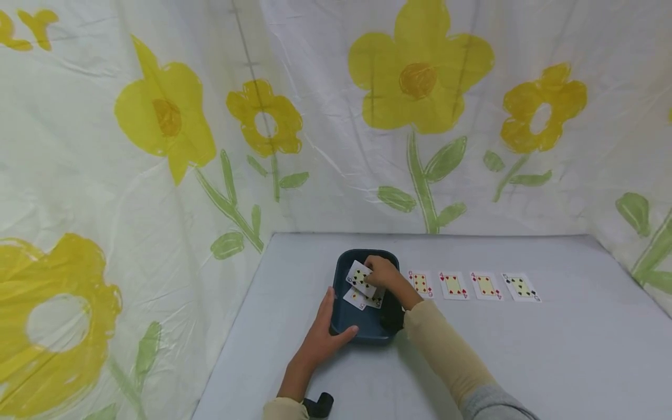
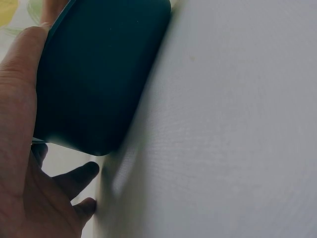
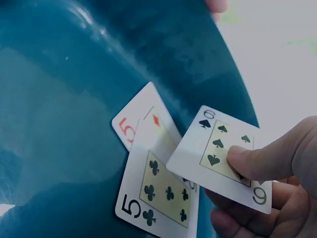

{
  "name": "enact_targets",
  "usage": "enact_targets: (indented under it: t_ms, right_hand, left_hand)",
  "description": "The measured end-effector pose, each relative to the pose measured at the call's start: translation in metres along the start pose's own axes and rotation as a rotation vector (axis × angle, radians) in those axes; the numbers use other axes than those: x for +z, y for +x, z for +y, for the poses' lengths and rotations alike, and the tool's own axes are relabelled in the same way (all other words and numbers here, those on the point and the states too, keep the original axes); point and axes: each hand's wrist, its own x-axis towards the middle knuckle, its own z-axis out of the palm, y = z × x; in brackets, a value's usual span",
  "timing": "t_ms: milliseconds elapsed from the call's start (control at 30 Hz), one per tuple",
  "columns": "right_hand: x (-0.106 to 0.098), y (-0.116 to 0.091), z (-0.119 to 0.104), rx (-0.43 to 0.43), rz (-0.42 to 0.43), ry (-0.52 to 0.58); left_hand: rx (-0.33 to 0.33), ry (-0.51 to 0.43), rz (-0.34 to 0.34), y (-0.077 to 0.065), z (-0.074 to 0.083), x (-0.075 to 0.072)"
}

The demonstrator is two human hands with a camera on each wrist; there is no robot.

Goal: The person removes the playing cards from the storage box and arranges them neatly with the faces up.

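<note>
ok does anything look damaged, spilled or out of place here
Nothing looks damaged or spilled. Mildly untidy at most: in the blue tray, the five of clubs and five of diamonds overlap askew, while the four cards outside lie apart in a row.

The tray [image 1: 362, 319] is blue, the curtain [image 1: 331, 116] yellow-flowered

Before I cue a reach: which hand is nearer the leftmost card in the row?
Right. The right hand is over the tray, just left of the leftmost card; the left hand is farther left, at the tray's near-left side.
</note>
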Motion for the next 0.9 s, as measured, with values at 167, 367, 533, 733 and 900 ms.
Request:
enact_targets:
  t_ms: [167,367,533,733,900]
  right_hand:
    - [-0.005,-0.006,0.004,0.010,0.012,0.095]
    - [-0.015,-0.014,0.007,0.020,0.018,0.242]
    - [-0.024,-0.026,0.009,0.021,0.026,0.349]
    - [-0.036,-0.045,0.012,0.015,0.044,0.475]
    - [-0.044,-0.060,0.019,0.047,0.059,0.525]
  left_hand:
    - [-0.005,0.011,-0.003,-0.001,0.000,0.002]
    - [-0.004,0.031,0.002,0.001,-0.001,0.002]
    - [0.001,0.031,0.004,0.001,-0.001,0.002]
    - [-0.010,0.036,0.011,0.001,-0.001,0.003]
    - [-0.022,0.038,0.015,0.000,0.001,0.002]
